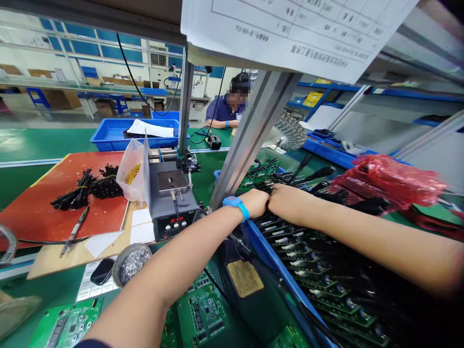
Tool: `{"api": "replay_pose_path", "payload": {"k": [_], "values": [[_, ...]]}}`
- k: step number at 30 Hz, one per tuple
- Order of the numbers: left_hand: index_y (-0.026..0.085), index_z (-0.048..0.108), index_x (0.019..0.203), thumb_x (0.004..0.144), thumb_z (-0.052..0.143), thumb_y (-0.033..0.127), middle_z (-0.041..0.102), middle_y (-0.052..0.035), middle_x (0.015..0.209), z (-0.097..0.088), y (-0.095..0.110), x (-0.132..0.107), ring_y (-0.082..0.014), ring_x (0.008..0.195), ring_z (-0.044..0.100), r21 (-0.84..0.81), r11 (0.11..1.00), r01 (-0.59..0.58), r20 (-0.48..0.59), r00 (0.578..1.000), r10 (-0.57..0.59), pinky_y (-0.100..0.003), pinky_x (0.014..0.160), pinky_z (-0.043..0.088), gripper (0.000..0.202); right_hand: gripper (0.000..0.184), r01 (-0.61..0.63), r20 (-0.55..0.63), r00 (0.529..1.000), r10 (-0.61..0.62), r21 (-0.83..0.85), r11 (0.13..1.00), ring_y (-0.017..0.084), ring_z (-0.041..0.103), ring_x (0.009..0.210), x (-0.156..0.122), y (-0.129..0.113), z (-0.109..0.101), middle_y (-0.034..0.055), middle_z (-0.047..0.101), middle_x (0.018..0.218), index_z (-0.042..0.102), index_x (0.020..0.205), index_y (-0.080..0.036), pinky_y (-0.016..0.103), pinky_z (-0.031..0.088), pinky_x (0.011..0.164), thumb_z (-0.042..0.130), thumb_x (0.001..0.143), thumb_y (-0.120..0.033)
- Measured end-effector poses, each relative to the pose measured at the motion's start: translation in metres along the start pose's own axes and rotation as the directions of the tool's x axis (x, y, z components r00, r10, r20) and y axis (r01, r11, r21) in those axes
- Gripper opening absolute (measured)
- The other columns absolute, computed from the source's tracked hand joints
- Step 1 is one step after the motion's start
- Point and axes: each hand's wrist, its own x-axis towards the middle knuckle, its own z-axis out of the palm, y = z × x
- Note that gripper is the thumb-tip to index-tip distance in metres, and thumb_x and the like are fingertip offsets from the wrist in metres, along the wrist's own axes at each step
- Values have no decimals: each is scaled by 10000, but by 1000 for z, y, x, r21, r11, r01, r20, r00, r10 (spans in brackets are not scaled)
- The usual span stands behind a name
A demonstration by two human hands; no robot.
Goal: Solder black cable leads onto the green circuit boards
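Note:
My left hand (256, 203), with a blue band at its wrist, is closed over the far end of a long blue bin (268, 256). Right beside it my right hand (286, 204) is closed too, the knuckles of both nearly touching. Whatever the fingers hold is hidden behind them. Inside the bin, green circuit boards (326, 292) stand in a slanted row with black cables among them. More black cables (321, 174) and a green board (261, 174) lie just past my hands.
An upright metal post (250, 130) rises close to my left hand. At left stand a soldering station (176, 220), a bowl of metal shavings (132, 263) and black cable bundles (85, 188). Red bubble wrap (391, 181) lies right. A person (226, 106) sits opposite.

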Motion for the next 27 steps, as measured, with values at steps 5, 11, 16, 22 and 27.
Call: {"api": "replay_pose_path", "payload": {"k": [5,11,16,22,27], "values": [[114,577,938,873,491,266,603,-58,952,7,0,-8,-165,876,582,59,998,17,27,999,-18,-372,791,476,186,241,-20,123,992,17,16,1000,120,549,839,-5,-4,-12,33,577,880,560,883,-124,346,462,792,478,838,-346],[120,564,976,873,490,282,590,-60,977,9,-3,-17,-170,884,576,104,994,20,44,999,-25,-369,779,482,206,256,-82,170,983,62,112,990,117,548,835,2,-17,-14,39,572,915,553,923,-130,330,471,769,473,840,-358],[131,552,1014,870,494,302,575,-66,1018,9,0,-16,-174,894,570,136,991,10,88,996,-22,-374,779,481,231,245,-86,147,988,50,251,964,109,554,778,-7,-6,-23,28,582,850,563,889,-128,307,476,726,505,821,-356],[142,535,1121,836,468,181,618,-95,1028,10,6,-21,-201,975,570,148,988,-33,129,992,14,-317,839,445,295,239,-110,26,994,108,392,914,128,526,956,-14,24,-57,53,565,1048,545,1029,-163,311,412,883,373,876,-228],[102,492,1194,851,363,351,605,-134,1086,9,12,-25,-238,1017,557,144,990,2,127,992,-20,-299,818,450,443,277,-106,184,982,28,433,895,132,535,890,32,15,-47,51,549,1022,535,1011,-154,339,469,788,469,840,-361]]}}
